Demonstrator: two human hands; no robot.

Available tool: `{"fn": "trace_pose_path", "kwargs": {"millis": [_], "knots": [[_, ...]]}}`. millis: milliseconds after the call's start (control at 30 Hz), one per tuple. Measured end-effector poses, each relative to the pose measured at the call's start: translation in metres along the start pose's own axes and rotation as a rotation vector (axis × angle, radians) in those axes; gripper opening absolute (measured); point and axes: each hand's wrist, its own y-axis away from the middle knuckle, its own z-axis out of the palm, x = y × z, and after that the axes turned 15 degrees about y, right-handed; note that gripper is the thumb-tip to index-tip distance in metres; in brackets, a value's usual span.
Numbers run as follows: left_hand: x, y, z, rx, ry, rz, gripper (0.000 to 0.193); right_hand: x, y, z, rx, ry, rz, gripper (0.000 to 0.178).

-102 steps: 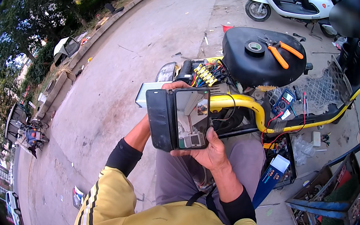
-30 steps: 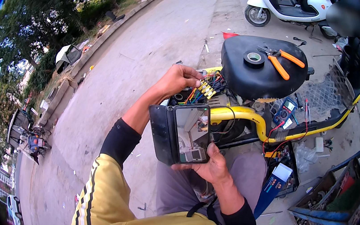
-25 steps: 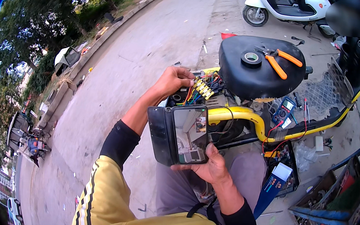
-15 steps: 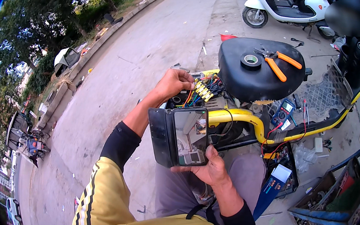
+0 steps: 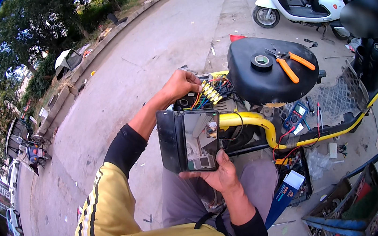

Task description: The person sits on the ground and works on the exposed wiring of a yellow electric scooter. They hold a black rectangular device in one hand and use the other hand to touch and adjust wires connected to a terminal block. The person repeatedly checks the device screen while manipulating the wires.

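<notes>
My left hand [image 5: 182, 88] is closed on one end of a yellow terminal connector block [image 5: 211, 92], thumb and fingers pinched. Coloured wires run from the block into the open frame of a yellow electric scooter [image 5: 264, 122]. Lower down, my right hand [image 5: 225, 173] grips the bottom corner of a smartphone [image 5: 199, 140], its thumb along the edge. The phone's black flip case hangs open to the left, and its lit screen shows a camera-like picture. Just beyond the wiring is the black scooter seat [image 5: 238, 84], bearing a roll of black tape [image 5: 261, 63] and orange-handled pliers [image 5: 294, 67].
A blue multimeter [image 5: 296, 116] with red leads rests on the scooter's footboard. An open tool case [image 5: 305, 189] and a blue box [image 5: 285, 196] lie to my right, near a cluttered metal rack [image 5: 351, 220]. A white scooter [image 5: 301, 11] is parked at the far right.
</notes>
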Motion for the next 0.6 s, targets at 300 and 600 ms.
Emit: {"fn": "trace_pose_path", "kwargs": {"millis": [300,600], "knots": [[0.009,0.005,0.004,0.002,-0.001,-0.026,0.023,0.000,-0.001,-0.002,0.004,-0.041,-0.027,0.077],[0.011,0.008,0.006,0.004,0.065,-0.050,0.020,-0.002,-0.005,0.002,0.008,0.003,-0.012,0.077]]}}
